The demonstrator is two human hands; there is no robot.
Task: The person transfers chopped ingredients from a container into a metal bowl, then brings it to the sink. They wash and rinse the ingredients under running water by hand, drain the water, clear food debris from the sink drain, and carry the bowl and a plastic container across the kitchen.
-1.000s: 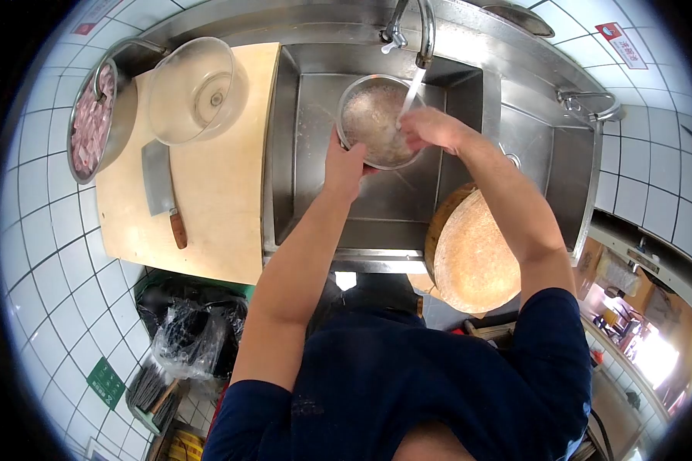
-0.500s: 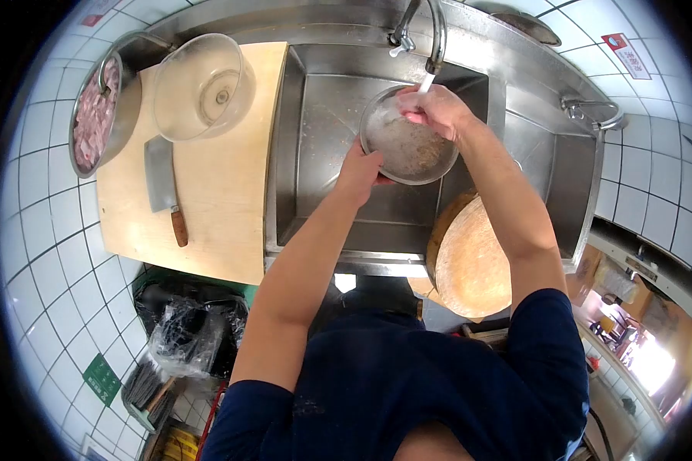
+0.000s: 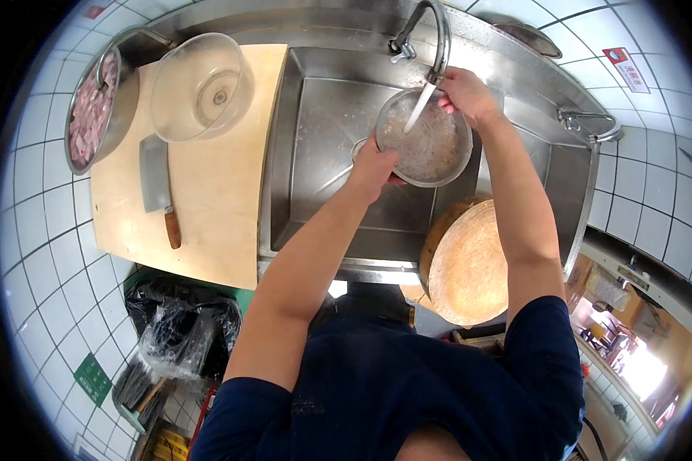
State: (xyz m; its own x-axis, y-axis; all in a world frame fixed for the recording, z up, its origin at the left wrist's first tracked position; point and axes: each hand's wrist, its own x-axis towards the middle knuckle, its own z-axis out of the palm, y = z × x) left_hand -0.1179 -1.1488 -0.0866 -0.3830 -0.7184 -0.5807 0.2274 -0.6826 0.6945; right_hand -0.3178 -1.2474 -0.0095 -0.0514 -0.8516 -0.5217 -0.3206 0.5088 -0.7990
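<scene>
Water runs from the curved faucet (image 3: 443, 38) into a round metal bowl (image 3: 463, 157) held over the sink (image 3: 338, 100). Cloudy water with brownish matter, which I cannot identify, covers the bowl's bottom. My left hand (image 3: 373, 170) is closed on the bowl's left rim, thumb on top and fingers underneath. At the upper right rim, beside the stream, my right hand (image 3: 466, 95) has its fingers curled over the edge, the fingertips reaching inside.
To the left, a wooden board (image 3: 215, 200) carries a cleaver (image 3: 155, 180) and a clear plastic tub (image 3: 242, 92). Beyond stands a metal bowl of raw meat (image 3: 92, 115). A thick round wooden block (image 3: 469, 265) leans at the sink's front right, below my right forearm.
The bowl has shifted slightly right in my left hand. My right hand has moved from inside the bowl, under the stream, up and right to its rim. Water now falls freely into the bowl.
</scene>
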